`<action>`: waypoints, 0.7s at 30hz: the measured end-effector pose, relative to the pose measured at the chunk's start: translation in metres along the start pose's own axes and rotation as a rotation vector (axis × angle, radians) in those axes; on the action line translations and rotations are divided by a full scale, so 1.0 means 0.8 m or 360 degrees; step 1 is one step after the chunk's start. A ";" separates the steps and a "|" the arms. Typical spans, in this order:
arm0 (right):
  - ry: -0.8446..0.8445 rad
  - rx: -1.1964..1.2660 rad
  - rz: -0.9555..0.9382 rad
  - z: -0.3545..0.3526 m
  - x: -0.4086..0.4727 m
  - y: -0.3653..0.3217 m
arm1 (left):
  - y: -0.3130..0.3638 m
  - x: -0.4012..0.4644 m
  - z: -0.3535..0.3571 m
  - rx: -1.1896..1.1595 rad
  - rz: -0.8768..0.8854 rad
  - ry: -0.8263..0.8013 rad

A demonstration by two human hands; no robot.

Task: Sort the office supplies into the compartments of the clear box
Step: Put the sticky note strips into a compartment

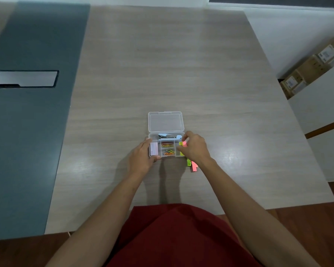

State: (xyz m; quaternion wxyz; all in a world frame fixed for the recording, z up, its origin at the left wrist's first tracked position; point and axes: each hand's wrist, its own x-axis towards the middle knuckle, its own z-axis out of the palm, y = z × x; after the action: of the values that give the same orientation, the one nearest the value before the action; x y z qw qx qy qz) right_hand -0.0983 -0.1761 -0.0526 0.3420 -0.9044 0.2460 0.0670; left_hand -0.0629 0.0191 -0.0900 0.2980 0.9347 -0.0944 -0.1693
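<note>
Nearest, on the bench [201, 74] just right of the box's front corner: green and pink sticky-note strips [192, 165], loose, partly under the right wrist, not yet sorted. Left hand [142, 158] against the near-left corner of the clear box [166, 145], thumb and fingers spread around the corner by the pale pink pad [153, 148] in the left compartment; a steadying hold, worth keeping firm so the light box does not skid. Right hand [194, 146] over the right compartment, grip pinched on a small pink and yellow-green stack of sticky flags [183, 143] at the box's right edge. Best done by lining the stack up with the long axis of that narrow compartment, lowering it flat beside the yellow-green piece that seems to lie there already, then releasing only once seated, since thin strips fan apart easily. Middle compartments: rubber bands [167, 144], it seems, above coloured paper clips [169, 152]. Far compartment: a small stapler [169, 136] lying lengthwise. Beyond, the open lid [165, 121] flat on the bench, clear of the work. Probably close to finished, with the loose strips left.
</note>
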 end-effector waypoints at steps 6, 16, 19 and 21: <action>0.0136 -0.0143 0.0168 -0.003 -0.014 0.033 | 0.000 0.000 0.000 -0.0022 0.0002 -0.0002; -0.0018 -0.0134 0.0320 0.006 -0.026 0.063 | -0.001 -0.001 0.000 -0.0015 0.0010 0.0006; 0.0127 -0.0047 0.0309 0.001 -0.021 0.057 | -0.002 -0.001 0.001 -0.0041 0.0014 0.0018; 0.0086 -0.0070 0.0293 -0.001 -0.015 0.050 | -0.003 -0.001 0.001 -0.0051 0.0012 0.0022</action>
State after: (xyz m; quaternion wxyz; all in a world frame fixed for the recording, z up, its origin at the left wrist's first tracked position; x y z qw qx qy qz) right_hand -0.1282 -0.1979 -0.0723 0.3077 -0.8868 0.3357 0.0790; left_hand -0.0635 0.0208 -0.0923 0.3144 0.9305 -0.0932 -0.1633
